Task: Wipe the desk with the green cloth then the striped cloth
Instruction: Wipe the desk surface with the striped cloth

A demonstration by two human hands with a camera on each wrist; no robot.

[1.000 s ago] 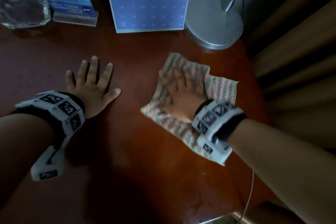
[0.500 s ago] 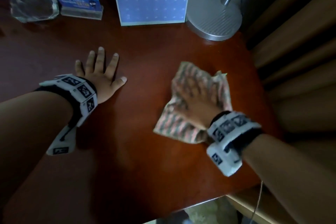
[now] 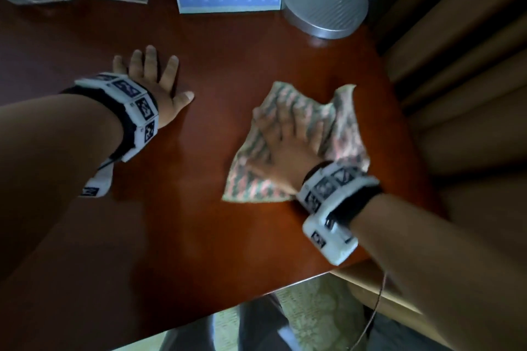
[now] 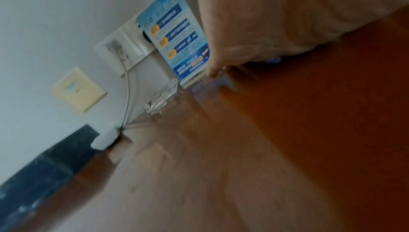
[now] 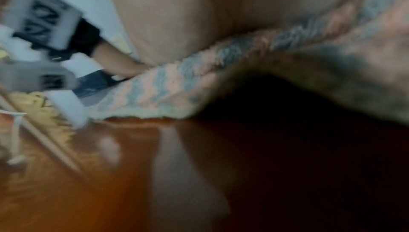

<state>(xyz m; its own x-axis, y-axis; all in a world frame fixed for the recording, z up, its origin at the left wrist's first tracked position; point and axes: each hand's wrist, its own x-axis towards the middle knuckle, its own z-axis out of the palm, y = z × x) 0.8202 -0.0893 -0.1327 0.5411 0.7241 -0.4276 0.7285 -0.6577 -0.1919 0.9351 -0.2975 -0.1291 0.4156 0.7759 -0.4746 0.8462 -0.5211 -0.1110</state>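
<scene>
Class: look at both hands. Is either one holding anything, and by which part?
Neither grips anything. The right hand presses flat on the middle of the striped cloth; the left hand rests on the desk.

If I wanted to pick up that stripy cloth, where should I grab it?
Probably the raised far right corner of the striped cloth. It sticks up off the desk in a fold, so fingers coming from the lamp base side could pinch it from above. The right hand presses the middle flat, so there is little to pinch there.
</scene>
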